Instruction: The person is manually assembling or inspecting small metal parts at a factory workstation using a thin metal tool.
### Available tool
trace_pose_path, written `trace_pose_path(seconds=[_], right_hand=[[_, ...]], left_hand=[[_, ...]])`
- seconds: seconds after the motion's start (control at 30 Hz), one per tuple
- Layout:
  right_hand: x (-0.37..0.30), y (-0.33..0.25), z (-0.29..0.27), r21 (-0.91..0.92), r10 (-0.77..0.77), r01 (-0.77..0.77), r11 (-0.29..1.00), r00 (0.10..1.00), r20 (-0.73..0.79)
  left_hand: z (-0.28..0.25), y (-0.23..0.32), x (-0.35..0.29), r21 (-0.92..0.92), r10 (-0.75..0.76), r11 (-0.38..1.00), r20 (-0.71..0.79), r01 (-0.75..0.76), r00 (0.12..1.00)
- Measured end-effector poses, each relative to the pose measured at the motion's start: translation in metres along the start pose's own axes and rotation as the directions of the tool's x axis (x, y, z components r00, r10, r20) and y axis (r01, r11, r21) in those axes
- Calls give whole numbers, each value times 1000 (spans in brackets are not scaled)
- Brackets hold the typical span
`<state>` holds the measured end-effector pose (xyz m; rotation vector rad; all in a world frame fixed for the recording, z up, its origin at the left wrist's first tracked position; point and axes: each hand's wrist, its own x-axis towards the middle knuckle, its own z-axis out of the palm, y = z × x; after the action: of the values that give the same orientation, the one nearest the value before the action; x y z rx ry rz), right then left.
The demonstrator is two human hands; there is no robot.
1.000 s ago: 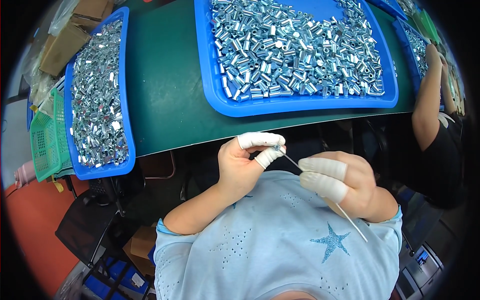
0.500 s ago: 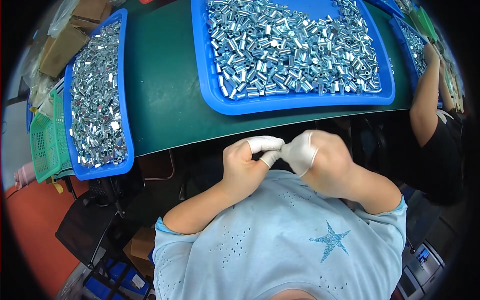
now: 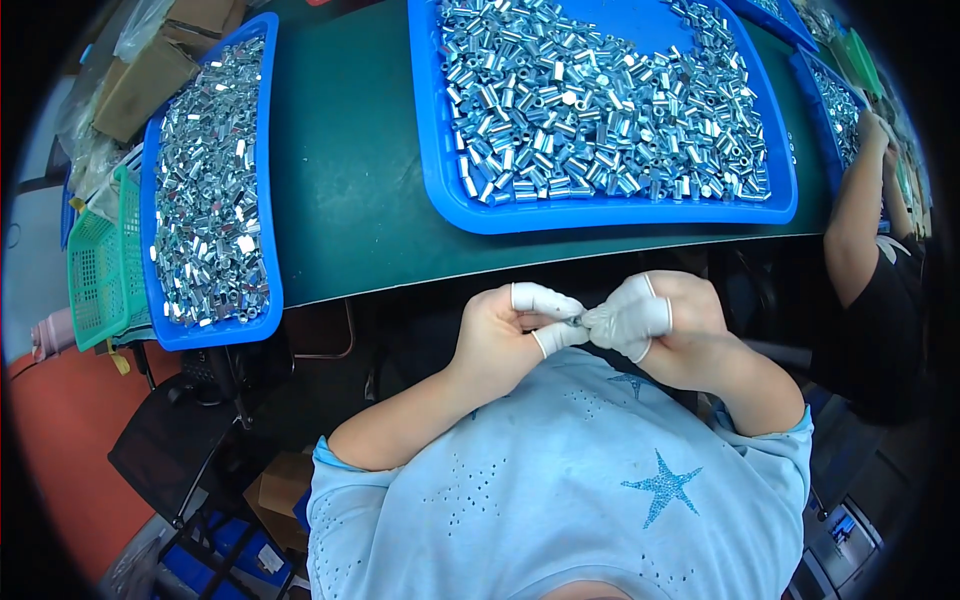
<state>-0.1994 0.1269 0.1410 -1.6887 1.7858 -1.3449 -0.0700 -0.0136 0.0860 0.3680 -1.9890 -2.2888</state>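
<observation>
My left hand (image 3: 508, 328), with white finger cots on thumb and forefinger, pinches a small metal piece (image 3: 574, 321) in front of my chest. From the other side my right hand (image 3: 660, 322), its fingertips in white cots too, closes on the same piece. The fingers cover most of it, so its exact shape cannot be made out. Beyond my hands, a large blue tray (image 3: 610, 216) on the table holds a heap of shiny metal sleeves (image 3: 590, 110). At the left, a second blue tray (image 3: 276, 200) is full of smaller silvery metal parts (image 3: 208, 190).
The green tabletop (image 3: 340, 150) ends just beyond my hands. Green plastic baskets (image 3: 97, 265) and cardboard boxes (image 3: 145, 90) stand at the far left. On the right, a co-worker's arm (image 3: 858, 225) reaches toward another blue tray (image 3: 832, 120). A black chair (image 3: 165, 450) is at lower left.
My right hand has turned and its fingers have shifted, so a bit of the metal piece now shows between the fingertips. The trays appear slightly farther right in the view.
</observation>
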Motion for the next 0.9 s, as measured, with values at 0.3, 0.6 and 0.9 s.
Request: trace_pose_path(seconds=[0.3, 0.6, 0.9], right_hand=[[0, 1, -2, 118, 91, -97, 988, 994, 51], [-6, 0, -3, 11, -37, 37, 999, 998, 40], [-9, -12, -8, 146, 193, -167, 975, 963, -187]], left_hand=[[6, -1, 0, -85, -56, 995, -2, 55, 998], [8, 6, 3, -198, -191, 962, 8, 188, 982], [11, 9, 8, -164, 21, 986, -26, -25, 999]])
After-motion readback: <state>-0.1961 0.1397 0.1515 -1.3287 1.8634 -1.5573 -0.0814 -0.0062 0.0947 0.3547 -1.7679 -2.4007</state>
